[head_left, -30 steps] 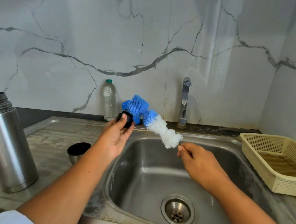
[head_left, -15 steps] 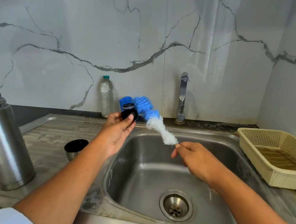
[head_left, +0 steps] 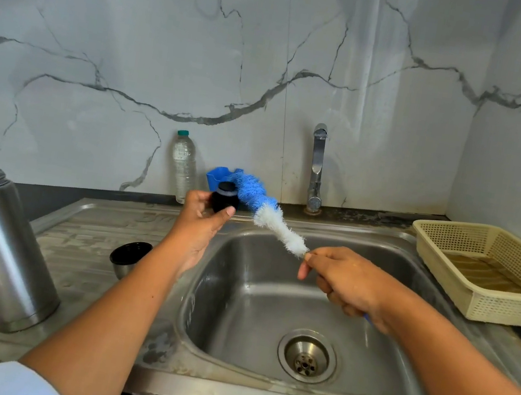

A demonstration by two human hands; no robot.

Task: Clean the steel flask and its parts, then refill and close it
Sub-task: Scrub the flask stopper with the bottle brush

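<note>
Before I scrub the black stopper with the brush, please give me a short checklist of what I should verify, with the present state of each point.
1. Left hand holds the black stopper between fingers and thumb: ok.
2. Right hand grips the brush by its handle: ok.
3. Bristles touch the stopper: cannot tell; the blue end lies close beside it.
4. Water runs from the tap: not ok, no stream is visible.
5. Steel flask stands upright and open, apart from both arms: ok.
</note>
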